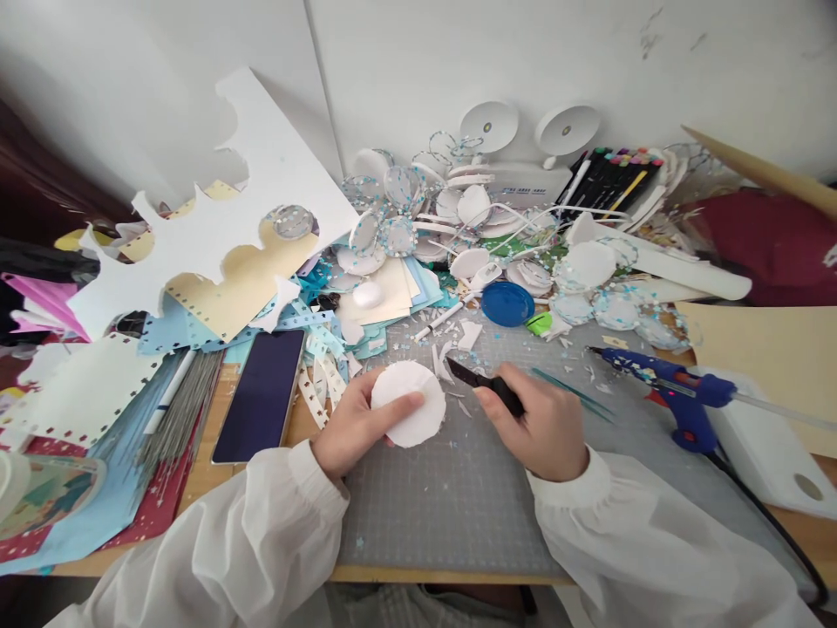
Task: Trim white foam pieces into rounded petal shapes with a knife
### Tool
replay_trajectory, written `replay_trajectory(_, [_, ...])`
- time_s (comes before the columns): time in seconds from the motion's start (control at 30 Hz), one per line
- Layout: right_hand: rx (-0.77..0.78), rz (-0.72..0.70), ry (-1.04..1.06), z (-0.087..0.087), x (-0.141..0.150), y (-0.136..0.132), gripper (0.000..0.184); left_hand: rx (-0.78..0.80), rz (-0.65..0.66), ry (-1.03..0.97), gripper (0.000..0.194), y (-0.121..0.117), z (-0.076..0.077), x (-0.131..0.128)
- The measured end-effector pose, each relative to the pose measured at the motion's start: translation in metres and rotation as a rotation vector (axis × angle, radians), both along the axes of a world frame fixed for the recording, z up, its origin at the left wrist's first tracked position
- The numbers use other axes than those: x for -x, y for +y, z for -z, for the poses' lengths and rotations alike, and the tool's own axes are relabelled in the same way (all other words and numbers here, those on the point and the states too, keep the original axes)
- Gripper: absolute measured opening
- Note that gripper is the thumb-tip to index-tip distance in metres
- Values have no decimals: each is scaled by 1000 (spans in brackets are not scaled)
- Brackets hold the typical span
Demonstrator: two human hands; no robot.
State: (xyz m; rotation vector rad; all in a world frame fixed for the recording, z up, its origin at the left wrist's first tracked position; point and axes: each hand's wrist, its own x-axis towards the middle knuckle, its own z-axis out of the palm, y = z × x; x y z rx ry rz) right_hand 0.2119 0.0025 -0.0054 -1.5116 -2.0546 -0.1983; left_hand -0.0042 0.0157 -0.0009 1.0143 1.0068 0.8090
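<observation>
At the bottom centre of the frame, a grey gridded mat (445,523) lies on the desk (207,485). Mid-frame, the left hand (353,420) has its grip closed on a white disc (406,417); the right hand (540,423) grips a black-handled knife (502,392), blade tip near the disc's edge. Beyond lies a round blue lid (507,303).

The disc (411,392) is plain white. Beneath it, the cutting mat (451,515) is grey with a fine, paler grid. At three o'clock from the disc, the knife (487,382) has a black handle; farther that way, the glue gun (704,391) is deep blue. Between one and two, the lid (507,303) is bright blue. At nine, the phone (260,397) has a dark navy screen; at ten, the sheet (255,281) is cream.
</observation>
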Motion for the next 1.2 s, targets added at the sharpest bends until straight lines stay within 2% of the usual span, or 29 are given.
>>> replay_trajectory(0.23, [-1,-47,10,-2,2,0,46,-50,118,-19,30,-1,-2,1])
replay_trajectory(0.47, [-28,-121,-31,-2,3,-1,48,-78,242,-83,39,-3,-1,2])
replay_trajectory(0.53, [-32,-126,-41,-3,3,0,48,-92,224,-89,37,-3,0,2])
replay_trajectory(0.83, [21,-166,-50,-4,6,-1,45,-134,-57,-127,30,0,5,1])
replay_trajectory(1.03, [67,-168,84,-5,4,-2,38,-166,-46,-134,38,1,2,-1])
replay_trajectory(1.2, [53,-73,236,-5,2,-4,27,-192,-21,-138,49,1,1,-1])
